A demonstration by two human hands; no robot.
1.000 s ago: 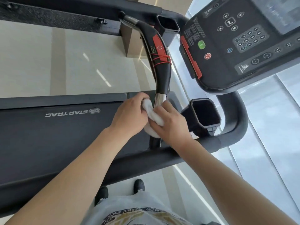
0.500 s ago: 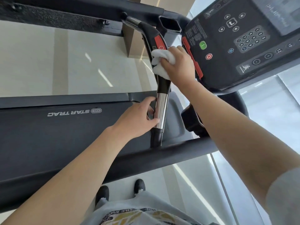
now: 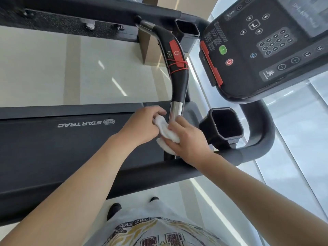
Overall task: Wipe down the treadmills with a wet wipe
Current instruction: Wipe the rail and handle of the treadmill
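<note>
handlebar (image 3: 178, 82) stood left of console (image 3: 266, 50) | cup holder (image 3: 225, 124) lay below console, right of both hands | wipe (image 3: 166, 134) sat between left hand (image 3: 142, 125) and right hand (image 3: 188, 139)

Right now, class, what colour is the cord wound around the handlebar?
Red cord, wound round the black handlebar; head view.

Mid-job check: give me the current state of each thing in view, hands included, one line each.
Wet wipe: bunched, held between both hands at the bar's lower end.
Left hand: fingers curled on the wipe.
Right hand: grips the wipe against the bar.
Centre grip bar: upper part bare, red cord wound round it.
Near cup holder: looks empty.
Console: screen too blurred to read.
Belt: nothing on it; motion cannot be told.
</note>
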